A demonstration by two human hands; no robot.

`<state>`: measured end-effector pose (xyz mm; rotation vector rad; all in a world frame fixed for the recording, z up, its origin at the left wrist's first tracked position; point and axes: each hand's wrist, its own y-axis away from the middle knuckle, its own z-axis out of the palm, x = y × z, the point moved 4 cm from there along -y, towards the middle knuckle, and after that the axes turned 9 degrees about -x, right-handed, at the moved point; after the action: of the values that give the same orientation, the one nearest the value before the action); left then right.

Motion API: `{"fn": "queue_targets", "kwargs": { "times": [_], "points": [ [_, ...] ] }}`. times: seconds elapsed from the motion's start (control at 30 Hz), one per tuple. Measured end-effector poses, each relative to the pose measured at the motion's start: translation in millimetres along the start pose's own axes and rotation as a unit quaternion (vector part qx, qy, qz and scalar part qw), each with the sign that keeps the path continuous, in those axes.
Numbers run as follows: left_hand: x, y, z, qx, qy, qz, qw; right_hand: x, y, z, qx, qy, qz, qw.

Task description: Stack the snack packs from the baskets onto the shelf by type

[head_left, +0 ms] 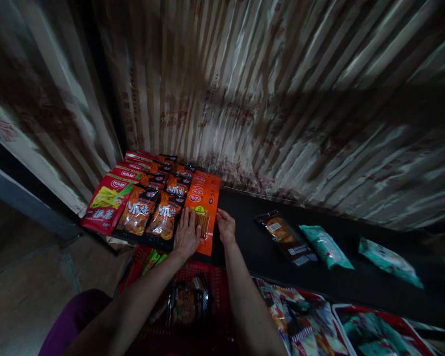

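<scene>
Here, one black shelf (246,222) is backed by sheeting (244,99); one front orange packet (207,236) is touched by left hand (187,235), fingers apart; right hand (227,227), closure unclear.

**Behind, Below and to the Right**

Behind the black tabletop (244,207) there is a pleated pale sheet (252,123), printed in reddish colour. On the tabletop lies a brown packet (292,240), just beside a teal packet (326,247); a second teal packet (391,262) lies further right. Below the near edge is a red basket (411,331), filled with teal packs (374,329). At left, a grey beam (29,198) crosses above the floor (18,287).
</scene>
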<state>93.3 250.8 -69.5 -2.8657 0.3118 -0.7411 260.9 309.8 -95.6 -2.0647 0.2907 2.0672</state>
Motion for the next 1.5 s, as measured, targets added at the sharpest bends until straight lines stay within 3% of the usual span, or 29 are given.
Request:
{"fn": "queue_targets", "kwargs": {
  "times": [0.23,0.53,0.8,1.07,1.5],
  "points": [
    [1,-1,-0.4,-0.011,-0.023,-0.015,1.0,-12,-5,-4,-0.007,-0.038,0.057,0.998],
    [19,-16,-17.3,-0.008,-0.037,-0.02,0.999,-18,-1,2,-0.008,-0.064,0.066,0.996],
    [17,-44,-6.7,-0.004,-0.026,-0.04,0.999,-18,-7,1,-0.048,-0.072,0.066,0.994],
    [12,-44,-2.8,0.009,-0.009,-0.074,0.997,-22,-3,2,-0.062,-0.049,0.076,0.994],
    [16,-47,-6.4,0.011,-0.017,-0.065,0.998,-31,-6,-3,-0.093,0.016,0.093,0.991]
  ]
}}
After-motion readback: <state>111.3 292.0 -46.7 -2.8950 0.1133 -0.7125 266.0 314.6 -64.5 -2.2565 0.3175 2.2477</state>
